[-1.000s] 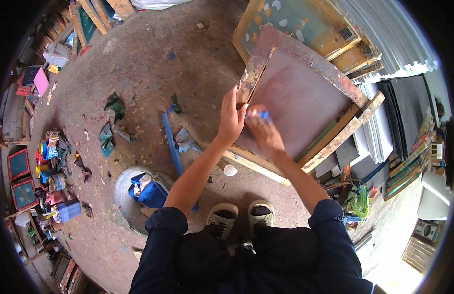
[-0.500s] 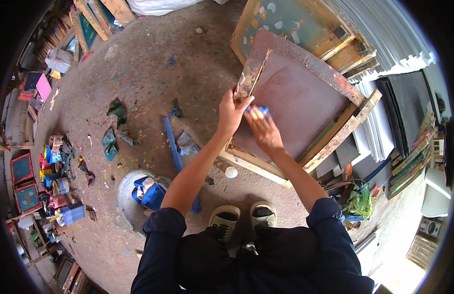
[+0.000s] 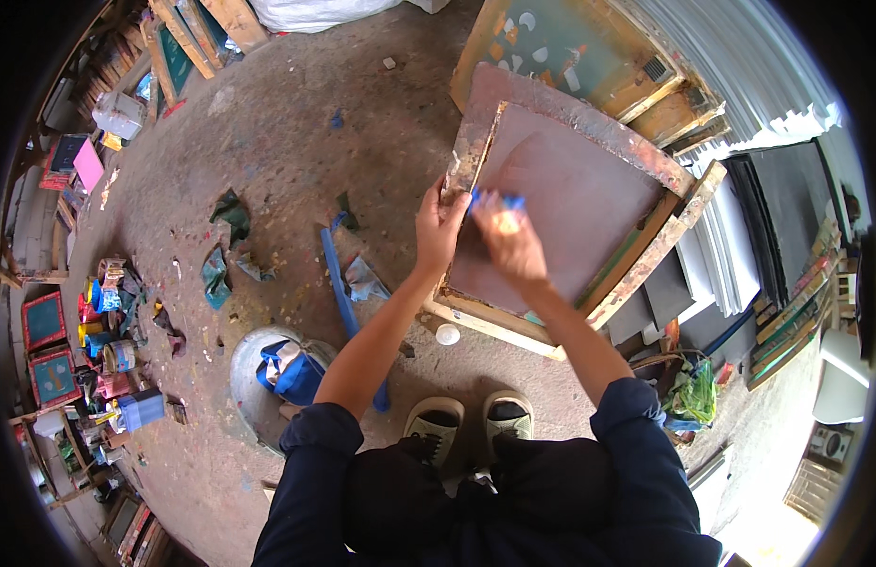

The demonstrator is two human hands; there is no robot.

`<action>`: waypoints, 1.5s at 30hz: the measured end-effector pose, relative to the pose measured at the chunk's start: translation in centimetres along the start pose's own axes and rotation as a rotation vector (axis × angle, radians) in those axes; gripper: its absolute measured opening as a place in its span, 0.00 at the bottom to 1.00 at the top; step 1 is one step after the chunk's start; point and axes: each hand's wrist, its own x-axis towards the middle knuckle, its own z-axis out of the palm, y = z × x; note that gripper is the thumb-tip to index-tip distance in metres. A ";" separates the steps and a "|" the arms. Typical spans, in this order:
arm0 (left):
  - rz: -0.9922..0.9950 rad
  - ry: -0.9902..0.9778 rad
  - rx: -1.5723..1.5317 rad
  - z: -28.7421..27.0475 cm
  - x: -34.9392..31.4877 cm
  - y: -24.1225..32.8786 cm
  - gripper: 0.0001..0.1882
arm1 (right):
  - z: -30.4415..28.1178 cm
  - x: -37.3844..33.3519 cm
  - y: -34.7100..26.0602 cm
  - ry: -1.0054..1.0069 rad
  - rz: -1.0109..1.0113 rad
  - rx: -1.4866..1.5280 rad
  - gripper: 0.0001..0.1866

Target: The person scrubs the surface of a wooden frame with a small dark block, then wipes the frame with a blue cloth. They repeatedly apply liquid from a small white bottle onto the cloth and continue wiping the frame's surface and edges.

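A wooden screen-printing frame [image 3: 589,227] with a brownish-mauve mesh tilts in front of me, its wood stained with paint. My left hand [image 3: 438,227] is closed around the frame's left side, thumb on the front. Against the mesh near that side, my right hand [image 3: 509,241] presses a blue rag [image 3: 513,202]; most of the rag is hidden under the fingers, and motion smears them. Behind this frame leans another printing frame [image 3: 542,57] with a greenish mesh and pale patches.
Left of my legs sits a round basin [image 3: 244,378] holding a blue-and-white cloth [image 3: 291,371]. A blue strip [image 3: 339,283] and cloth scraps [image 3: 216,274] lie on the floor. A white cup [image 3: 447,334] stands below the frame. Stacked sheets [image 3: 726,255] are at right, paint pots [image 3: 107,354] at left.
My right hand has shifted slightly with the blue rag, staying near the mesh's left side. The frame appears slightly lower in view. My left hand keeps its hold.
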 end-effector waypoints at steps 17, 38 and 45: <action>-0.173 0.095 -0.363 -1.1 -0.4 0.2 0.21 | 0.0 3.8 5.4 0.287 0.404 1.113 0.32; -0.141 0.138 -0.316 -0.3 -0.5 0.6 0.24 | 0.6 -8.6 2.1 -0.091 -0.235 0.818 0.29; -0.195 0.061 -0.358 -0.7 -0.6 1.2 0.20 | 1.5 1.5 8.1 0.170 0.561 1.002 0.28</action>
